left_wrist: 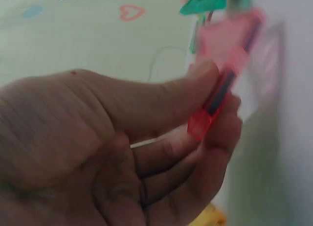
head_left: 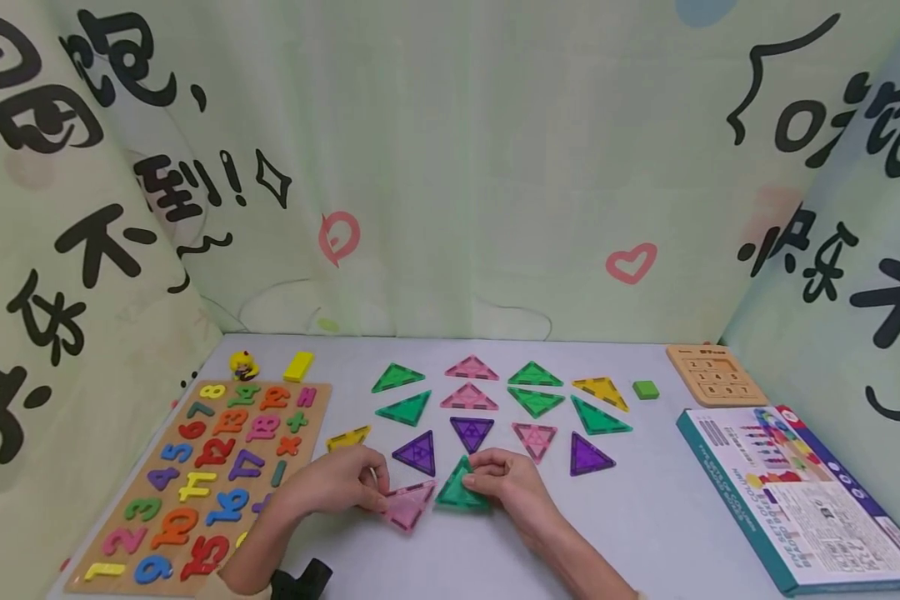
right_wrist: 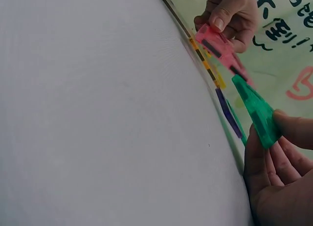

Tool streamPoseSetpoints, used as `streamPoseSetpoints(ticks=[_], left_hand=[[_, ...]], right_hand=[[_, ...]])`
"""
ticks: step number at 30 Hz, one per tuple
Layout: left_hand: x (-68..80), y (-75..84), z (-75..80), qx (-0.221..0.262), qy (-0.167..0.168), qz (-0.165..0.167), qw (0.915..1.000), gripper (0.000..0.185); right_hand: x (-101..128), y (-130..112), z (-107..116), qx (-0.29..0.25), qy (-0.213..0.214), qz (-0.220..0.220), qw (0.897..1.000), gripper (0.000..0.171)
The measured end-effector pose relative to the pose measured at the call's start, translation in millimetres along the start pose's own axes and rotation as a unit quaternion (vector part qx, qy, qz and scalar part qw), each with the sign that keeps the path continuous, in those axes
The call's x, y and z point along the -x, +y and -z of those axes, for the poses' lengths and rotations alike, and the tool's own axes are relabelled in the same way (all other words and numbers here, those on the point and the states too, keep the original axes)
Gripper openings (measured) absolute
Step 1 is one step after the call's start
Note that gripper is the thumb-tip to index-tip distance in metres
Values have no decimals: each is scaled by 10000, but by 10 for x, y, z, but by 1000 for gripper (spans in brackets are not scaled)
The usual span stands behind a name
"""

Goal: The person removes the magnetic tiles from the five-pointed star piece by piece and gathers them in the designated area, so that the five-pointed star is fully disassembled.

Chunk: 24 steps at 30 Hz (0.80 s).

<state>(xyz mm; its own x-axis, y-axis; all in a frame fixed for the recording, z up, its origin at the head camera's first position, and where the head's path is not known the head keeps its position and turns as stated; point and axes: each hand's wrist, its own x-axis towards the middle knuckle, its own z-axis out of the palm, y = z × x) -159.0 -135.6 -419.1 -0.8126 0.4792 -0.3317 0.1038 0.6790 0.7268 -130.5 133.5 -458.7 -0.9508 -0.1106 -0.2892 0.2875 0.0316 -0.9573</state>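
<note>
Tiles are spread on a white table (head_left: pixel 645 517), walled by printed cloth (head_left: pixel 450 167).
A pink tile (head_left: pixel 407 502) is pinched by the left hand (head_left: pixel 341 482), a green tile (head_left: pixel 459 487) by the right hand (head_left: pixel 512 481); number shapes are held in a wooden board (head_left: pixel 311 417).

Head camera: high, faces forward-down over desk (head_left: pixel 645 517), wide. Left wrist camera: very close, behind left hand (left_wrist: pixel 122 147). Right wrist camera: low along desk, close. All share pink tile (head_left: pixel 408 502), green tile (head_left: pixel 459 487).
</note>
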Motion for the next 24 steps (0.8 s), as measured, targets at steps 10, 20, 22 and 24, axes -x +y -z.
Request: streamPoseSetpoints(ticks=[10, 20, 22, 24], left_hand=[[91, -30, 66, -1111, 930, 1196, 9822, 22], [124, 56, -29, -1595, 670, 1447, 9742, 23], [129, 64, -20, -1566, 583, 1493, 9746, 22], [135, 69, -9, -1554, 527, 1518, 9747, 22]], right_hand=[[2, 8, 20, 305, -83, 69, 9995, 33], [25, 22, -45, 1324, -222, 419, 9901, 28], [28, 17, -89, 1638, -220, 542, 9848, 26], [28, 20, -143, 1897, -263, 687, 9791, 24]])
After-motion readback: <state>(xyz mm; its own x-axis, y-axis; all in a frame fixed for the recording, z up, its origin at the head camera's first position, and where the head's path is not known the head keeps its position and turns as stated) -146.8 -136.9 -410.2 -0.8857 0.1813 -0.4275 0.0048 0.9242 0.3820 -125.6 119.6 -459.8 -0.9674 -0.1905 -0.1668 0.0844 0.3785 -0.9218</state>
